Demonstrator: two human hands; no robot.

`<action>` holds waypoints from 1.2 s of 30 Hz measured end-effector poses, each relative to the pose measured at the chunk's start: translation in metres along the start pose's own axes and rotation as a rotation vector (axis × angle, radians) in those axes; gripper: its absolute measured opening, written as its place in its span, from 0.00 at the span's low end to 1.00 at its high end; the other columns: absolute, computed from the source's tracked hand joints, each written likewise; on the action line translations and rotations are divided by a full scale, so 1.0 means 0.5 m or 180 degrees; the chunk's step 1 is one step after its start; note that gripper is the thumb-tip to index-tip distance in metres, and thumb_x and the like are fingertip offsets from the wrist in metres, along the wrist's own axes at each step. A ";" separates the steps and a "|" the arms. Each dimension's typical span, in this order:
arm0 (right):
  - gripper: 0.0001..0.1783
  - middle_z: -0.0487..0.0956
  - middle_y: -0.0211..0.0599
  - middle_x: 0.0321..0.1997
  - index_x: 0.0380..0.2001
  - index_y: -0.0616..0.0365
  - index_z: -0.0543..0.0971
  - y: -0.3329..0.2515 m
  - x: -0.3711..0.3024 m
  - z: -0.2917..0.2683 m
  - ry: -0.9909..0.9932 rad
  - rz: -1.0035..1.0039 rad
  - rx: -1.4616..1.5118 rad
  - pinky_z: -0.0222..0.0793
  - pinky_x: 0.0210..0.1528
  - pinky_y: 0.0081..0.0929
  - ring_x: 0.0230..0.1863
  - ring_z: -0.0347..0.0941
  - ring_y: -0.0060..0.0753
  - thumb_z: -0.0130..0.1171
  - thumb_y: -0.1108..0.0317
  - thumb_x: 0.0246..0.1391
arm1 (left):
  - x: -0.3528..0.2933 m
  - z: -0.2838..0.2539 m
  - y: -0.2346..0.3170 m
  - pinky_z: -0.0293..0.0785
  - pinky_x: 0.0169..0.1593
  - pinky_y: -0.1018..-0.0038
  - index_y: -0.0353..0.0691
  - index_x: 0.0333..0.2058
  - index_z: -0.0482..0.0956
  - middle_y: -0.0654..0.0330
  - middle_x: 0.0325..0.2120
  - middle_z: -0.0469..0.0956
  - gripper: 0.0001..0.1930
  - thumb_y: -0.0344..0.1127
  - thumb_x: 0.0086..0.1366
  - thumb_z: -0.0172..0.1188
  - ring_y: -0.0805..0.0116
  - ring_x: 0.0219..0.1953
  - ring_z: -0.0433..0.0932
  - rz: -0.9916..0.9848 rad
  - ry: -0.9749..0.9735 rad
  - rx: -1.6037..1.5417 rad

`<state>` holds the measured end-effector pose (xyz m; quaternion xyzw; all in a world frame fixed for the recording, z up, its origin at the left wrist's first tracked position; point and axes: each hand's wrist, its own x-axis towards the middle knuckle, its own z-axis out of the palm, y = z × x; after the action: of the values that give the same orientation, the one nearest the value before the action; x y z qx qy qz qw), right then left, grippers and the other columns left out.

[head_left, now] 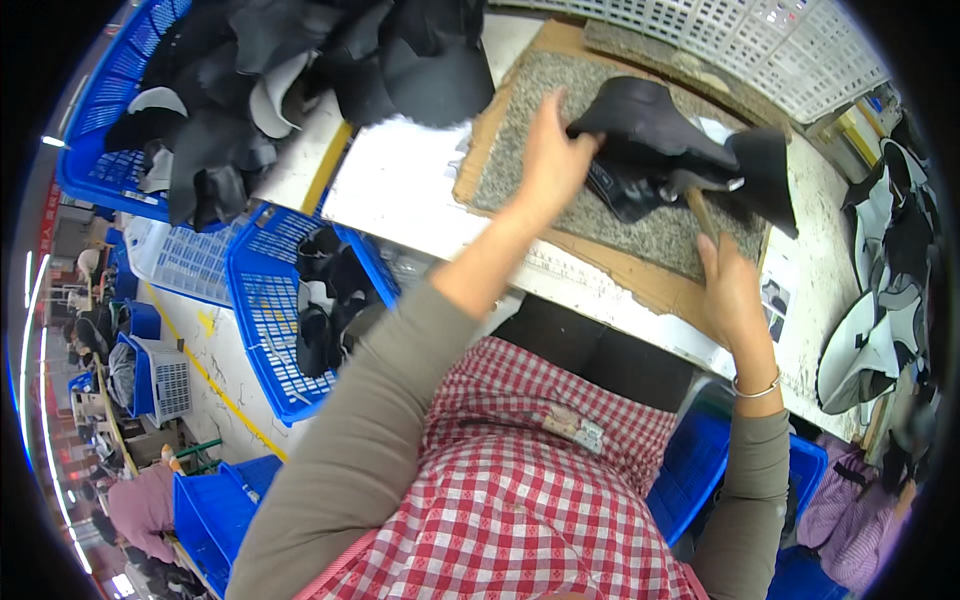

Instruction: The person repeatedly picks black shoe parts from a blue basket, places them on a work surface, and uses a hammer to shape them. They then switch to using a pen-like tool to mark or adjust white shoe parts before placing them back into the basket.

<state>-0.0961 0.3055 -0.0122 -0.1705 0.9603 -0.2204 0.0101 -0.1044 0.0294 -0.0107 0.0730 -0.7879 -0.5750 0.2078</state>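
A black leather boot upper [650, 115] lies over a grey speckled slab [522, 110] on the white worktable. At its left edge, my left hand [555, 160] grips the leather between thumb and fingers. My right hand [735, 285] is closed round the wooden handle of a hammer [702, 215]. The metal head of that hammer is at the upper's lower right side, partly hidden by the leather. Under the slab sits a sheet of brown cardboard [650, 280], with torn edges.
Black leather pieces [410, 70] are heaped at the upper left, partly in a blue basket [100, 165]. A second blue basket [265, 325] stands below, left of the table. Behind the slab is a white plastic crate [740, 45]. More cut pieces [865, 340] hang at the right.
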 end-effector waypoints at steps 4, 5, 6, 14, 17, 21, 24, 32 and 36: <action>0.24 0.75 0.54 0.22 0.38 0.66 0.75 -0.024 -0.054 -0.003 -0.0301 0.0002 0.1293 0.69 0.31 0.43 0.24 0.74 0.53 0.51 0.51 0.73 | -0.058 0.007 0.059 0.80 0.22 0.61 0.27 0.51 0.71 0.43 0.34 0.82 0.18 0.27 0.65 0.61 0.51 0.32 0.87 -0.0679 -0.0265 -0.0749; 0.24 0.74 0.51 0.22 0.39 0.67 0.76 -0.038 -0.081 -0.022 -0.0500 0.0206 0.1476 0.68 0.30 0.40 0.23 0.73 0.47 0.51 0.52 0.73 | -0.031 -0.023 0.101 0.81 0.25 0.58 0.28 0.49 0.72 0.43 0.33 0.82 0.16 0.29 0.66 0.61 0.50 0.33 0.87 -0.0578 -0.0253 -0.0186; 0.23 0.73 0.48 0.21 0.41 0.68 0.77 -0.052 -0.106 -0.051 -0.0755 0.0597 0.1698 0.67 0.29 0.36 0.22 0.72 0.41 0.52 0.53 0.73 | 0.001 -0.061 0.154 0.81 0.37 0.51 0.31 0.47 0.74 0.43 0.33 0.83 0.15 0.36 0.67 0.60 0.46 0.38 0.86 0.0610 0.0271 0.1829; 0.21 0.75 0.52 0.21 0.48 0.72 0.76 -0.126 -0.198 -0.189 0.0594 -0.0458 0.1038 0.66 0.26 0.40 0.22 0.73 0.52 0.56 0.59 0.70 | 0.100 0.003 0.449 0.83 0.40 0.62 0.44 0.34 0.90 0.53 0.34 0.88 0.10 0.38 0.60 0.62 0.58 0.37 0.88 0.2838 0.0062 0.4215; 0.20 0.78 0.62 0.24 0.41 0.68 0.75 -0.104 -0.143 -0.117 0.0676 -0.0498 0.0373 0.70 0.30 0.51 0.28 0.76 0.69 0.55 0.56 0.70 | 0.101 0.064 0.332 0.82 0.44 0.58 0.39 0.36 0.90 0.46 0.33 0.87 0.16 0.45 0.61 0.65 0.50 0.36 0.87 0.2644 -0.1389 0.3483; 0.23 0.79 0.64 0.24 0.37 0.67 0.74 -0.045 -0.109 -0.019 0.0369 -0.0486 -0.0003 0.72 0.34 0.58 0.31 0.78 0.72 0.51 0.52 0.72 | 0.093 0.051 0.196 0.78 0.55 0.60 0.34 0.59 0.79 0.51 0.40 0.85 0.43 0.65 0.55 0.71 0.51 0.43 0.84 0.2608 -0.2507 0.1583; 0.23 0.79 0.62 0.23 0.39 0.68 0.74 -0.011 -0.126 0.015 0.0313 -0.0326 0.0011 0.74 0.30 0.56 0.29 0.79 0.68 0.53 0.52 0.71 | 0.076 -0.030 0.141 0.60 0.70 0.53 0.39 0.63 0.73 0.43 0.61 0.69 0.39 0.46 0.54 0.73 0.42 0.65 0.65 0.3150 -0.2522 0.2357; 0.20 0.79 0.56 0.18 0.35 0.64 0.74 -0.005 -0.096 0.045 0.0744 -0.0594 -0.0252 0.74 0.24 0.53 0.22 0.78 0.65 0.57 0.54 0.69 | 0.075 -0.036 0.152 0.61 0.64 0.48 0.50 0.61 0.78 0.50 0.57 0.73 0.25 0.45 0.66 0.62 0.48 0.62 0.67 0.3842 -0.0884 0.3639; 0.20 0.79 0.56 0.18 0.33 0.62 0.74 -0.024 -0.061 0.030 0.0551 -0.0534 -0.0293 0.75 0.25 0.53 0.23 0.79 0.65 0.57 0.54 0.69 | -0.029 -0.060 0.096 0.80 0.34 0.63 0.56 0.72 0.63 0.56 0.38 0.82 0.36 0.38 0.66 0.63 0.57 0.36 0.84 0.2837 -0.1392 0.4146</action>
<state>-0.0622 0.2991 -0.0223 -0.2309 0.9491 -0.1901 -0.0992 -0.0732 0.0240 0.0384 -0.2548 -0.9418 0.1332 0.1745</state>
